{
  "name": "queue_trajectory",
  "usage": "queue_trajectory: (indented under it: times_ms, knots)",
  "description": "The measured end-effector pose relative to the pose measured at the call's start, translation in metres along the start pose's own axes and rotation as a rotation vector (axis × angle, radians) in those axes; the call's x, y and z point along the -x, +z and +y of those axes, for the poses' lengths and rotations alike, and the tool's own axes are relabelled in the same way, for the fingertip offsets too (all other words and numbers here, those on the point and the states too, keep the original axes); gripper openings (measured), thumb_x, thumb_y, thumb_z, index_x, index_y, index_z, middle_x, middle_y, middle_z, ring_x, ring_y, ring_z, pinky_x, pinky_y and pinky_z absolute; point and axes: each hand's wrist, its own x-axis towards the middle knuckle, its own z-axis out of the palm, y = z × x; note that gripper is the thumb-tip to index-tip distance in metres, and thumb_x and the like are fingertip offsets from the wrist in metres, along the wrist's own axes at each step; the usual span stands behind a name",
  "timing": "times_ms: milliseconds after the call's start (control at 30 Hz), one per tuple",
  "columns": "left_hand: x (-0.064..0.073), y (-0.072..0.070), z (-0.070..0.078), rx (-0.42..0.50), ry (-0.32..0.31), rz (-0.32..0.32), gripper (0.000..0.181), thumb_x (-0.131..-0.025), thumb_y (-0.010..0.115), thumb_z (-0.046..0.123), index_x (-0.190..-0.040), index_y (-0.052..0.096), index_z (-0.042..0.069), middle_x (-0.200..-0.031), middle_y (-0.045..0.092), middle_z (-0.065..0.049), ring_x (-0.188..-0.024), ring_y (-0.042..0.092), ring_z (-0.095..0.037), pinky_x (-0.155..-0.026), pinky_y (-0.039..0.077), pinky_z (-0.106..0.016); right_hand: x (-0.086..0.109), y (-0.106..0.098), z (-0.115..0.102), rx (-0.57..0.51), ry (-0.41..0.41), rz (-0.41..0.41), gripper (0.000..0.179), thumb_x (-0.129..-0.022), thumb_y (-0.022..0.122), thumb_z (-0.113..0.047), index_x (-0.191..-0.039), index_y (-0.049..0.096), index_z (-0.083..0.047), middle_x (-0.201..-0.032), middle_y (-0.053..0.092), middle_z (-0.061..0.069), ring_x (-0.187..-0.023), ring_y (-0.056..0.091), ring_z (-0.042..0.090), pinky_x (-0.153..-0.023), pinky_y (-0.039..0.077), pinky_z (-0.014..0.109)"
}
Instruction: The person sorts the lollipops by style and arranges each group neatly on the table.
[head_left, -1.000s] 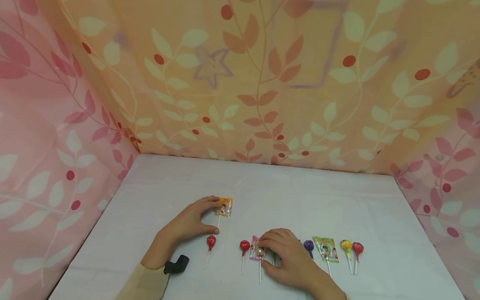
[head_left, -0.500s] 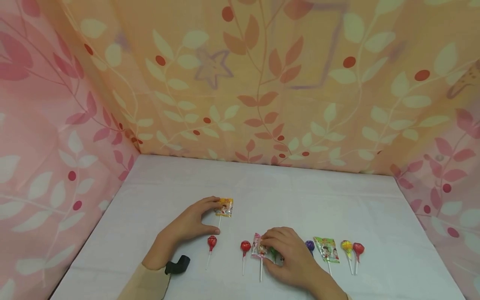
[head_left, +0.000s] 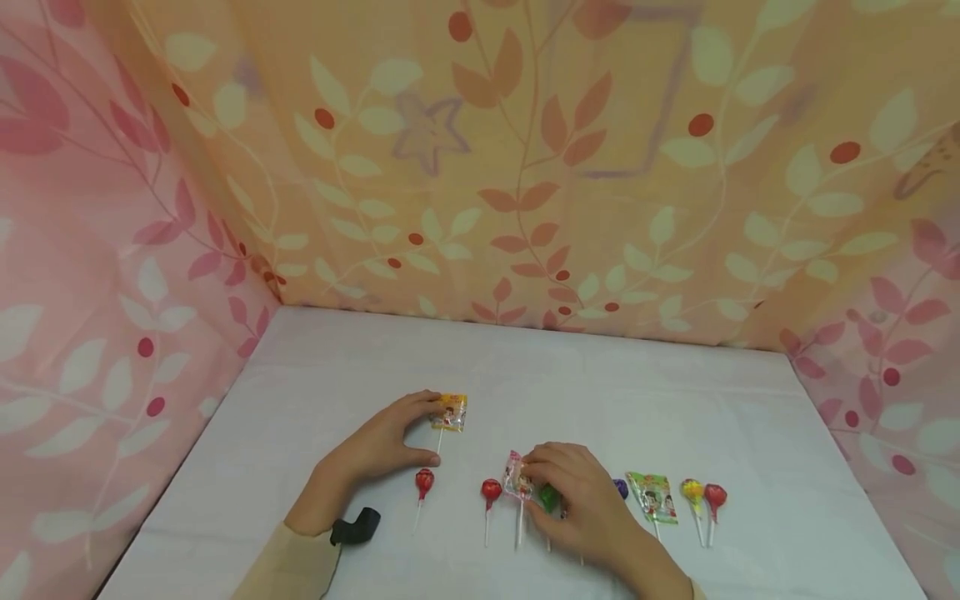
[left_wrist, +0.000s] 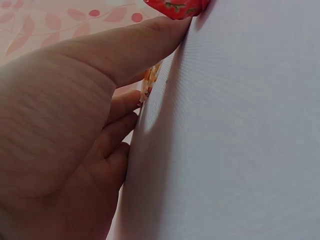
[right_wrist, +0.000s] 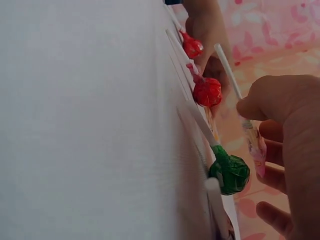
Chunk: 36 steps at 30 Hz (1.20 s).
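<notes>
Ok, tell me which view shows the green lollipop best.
The right wrist view: there the green lollipop appears large, with its wrapped head and stick in plain sight. The head view shows it small, and the right hand hides part of it. The left wrist view does not show it.

White cloth-covered tabletop (head_left: 585, 392) bore a loose row, left to right: red ball lollipop (head_left: 424, 482), second red lollipop (head_left: 491, 492), green ball lollipop (head_left: 549, 497), a stick (head_left: 582, 560) with its head hidden, purple ball lollipop (head_left: 622, 488), green-packet lollipop (head_left: 654, 497), then yellow ball lollipop (head_left: 693, 492) just beside third red lollipop (head_left: 716, 496). Yellow-packet lollipop (head_left: 452, 414) lay behind the row.
</notes>
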Motion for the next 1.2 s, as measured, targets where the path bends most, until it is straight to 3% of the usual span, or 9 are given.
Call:
queue_trajectory:
  times_ms: [167,733,1200]
  knots:
    - [0.002,0.003,-0.002,0.003,-0.012,-0.001,0.081,-0.083,0.098,0.040,-0.154,0.062,0.025,-0.170,0.045,0.002,-0.160,0.037,-0.030,-0.126,0.038,-0.056,-0.012,0.002,-0.001,-0.009,-0.044,0.032,0.035,-0.084,0.088,-0.020,-0.118,0.078,-0.017,-0.125,0.074,-0.007,-0.122,0.067,0.020,-0.108,0.050,0.045]
    - [0.003,0.006,-0.004,-0.001,-0.038,0.024,0.082,-0.082,0.098,0.044,-0.153,0.063,0.027,-0.170,0.045,0.003,-0.160,0.037,-0.029,-0.125,0.039,-0.057,-0.040,0.000,0.002,-0.018,0.030,-0.009,0.037,-0.087,0.089,-0.024,-0.121,0.078,-0.016,-0.127,0.074,-0.007,-0.129,0.065,0.021,-0.111,0.051,0.052]
    - [-0.002,0.005,-0.003,-0.022,-0.019,0.013,0.082,-0.083,0.097,0.046,-0.154,0.062,0.027,-0.170,0.044,0.005,-0.160,0.037,-0.027,-0.127,0.037,-0.055,-0.062,-0.009,0.003,-0.006,-0.002,0.000,0.038,-0.085,0.091,-0.021,-0.120,0.078,-0.013,-0.125,0.075,-0.004,-0.126,0.067,0.022,-0.108,0.052,0.053]
